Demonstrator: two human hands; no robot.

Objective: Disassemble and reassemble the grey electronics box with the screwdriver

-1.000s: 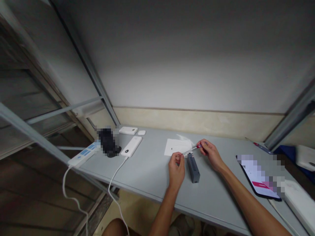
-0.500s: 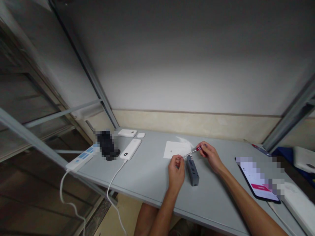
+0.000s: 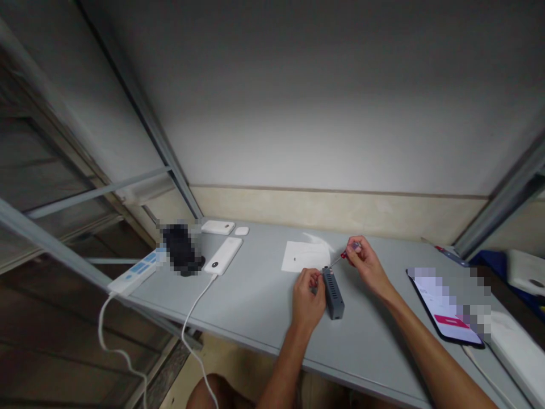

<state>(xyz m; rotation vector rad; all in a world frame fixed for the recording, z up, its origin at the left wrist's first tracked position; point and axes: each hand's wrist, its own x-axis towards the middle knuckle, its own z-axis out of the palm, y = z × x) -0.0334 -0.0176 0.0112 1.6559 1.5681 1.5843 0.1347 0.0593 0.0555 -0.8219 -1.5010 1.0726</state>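
Observation:
My right hand (image 3: 367, 267) is closed around the handle of a small screwdriver (image 3: 344, 254) with a red and clear grip. Its thin shaft slants down to the left, and the tip is at the far end of a dark grey slotted box (image 3: 335, 296). That box lies lengthwise on the table, with a row of vents along its top. Beside its left edge is my left hand (image 3: 307, 295), fingers curled and pinched together close to the screwdriver tip. What is between those fingertips is too small to make out.
Behind the box lies a sheet of white paper (image 3: 298, 258) with a tiny dark item on it. Left are a white power bank (image 3: 223, 255) with a cable, a pixelated black object (image 3: 181, 250) and a power strip (image 3: 135, 275). A phone (image 3: 445, 312) lies right.
The screwdriver tip has moved from my left fingertips to the far end of the box, and the shaft is steeper. My left hand has shifted right, against the box's side.

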